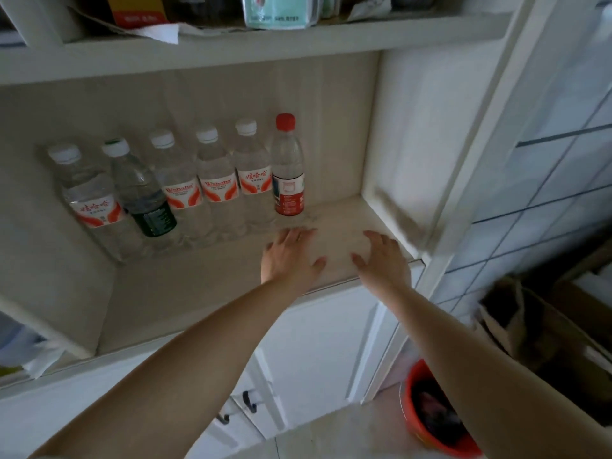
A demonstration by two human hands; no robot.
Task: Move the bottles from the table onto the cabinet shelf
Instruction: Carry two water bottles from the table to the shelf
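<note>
Nearest the camera, two bare forearms rise from the bottom edge toward the cabinet shelf (205, 293). The left hand (291, 260) hovers palm down over the front of the shelf, fingers (299, 235) spread apart and holding nothing. The right hand (384, 263), at its 3 o'clock, is posed the same way, fingers apart and empty, near the shelf's right wall.

At 11 o'clock from the hands, six bottles stand upright in a close row along the back of the shelf, all clear and apparently full of water. The red-capped bottle (287, 167) at the right end has a red and dark label whose text is too small to read. The next bottle (252, 173) carries a white-and-red label with red Chinese characters; two further bottles (217, 180) (178, 183) read "Wahaha". The green-labelled bottle (145, 193) has illegible print, and the leftmost bottle (87, 193) shows the red characters again.

At 5 o'clock, on the floor, a red bucket (427, 425) holds dark contents that cannot be made out. The upper shelf (265, 38) carries blurred packages.
</note>
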